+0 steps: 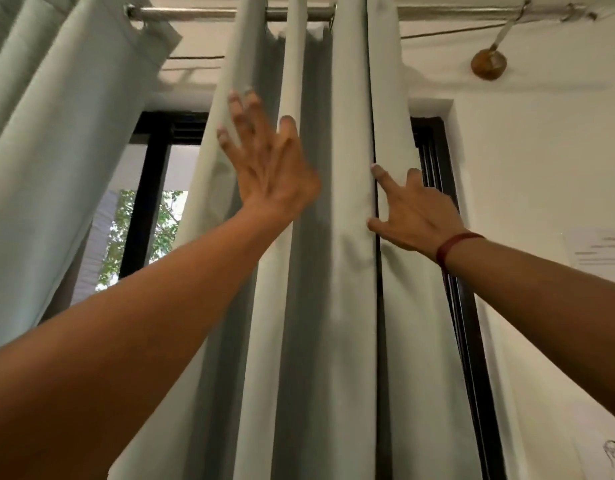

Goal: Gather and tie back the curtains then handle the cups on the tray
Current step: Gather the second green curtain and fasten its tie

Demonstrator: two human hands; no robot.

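Right now my left hand (271,174) lies open, fingers spread, flat against the left folds of the curtain (333,306), holding nothing. My right hand (416,213) has thumb and forefinger in the crease beside the last pleat, and its other fingers look hooked round that pleat's outer edge. The curtain hangs straight down from the rod (195,12), bunched over the right edge of the window (150,174), its folds running top to bottom between my hands. I judge the gather turns on pushing those folds rightward, left hand toward right.
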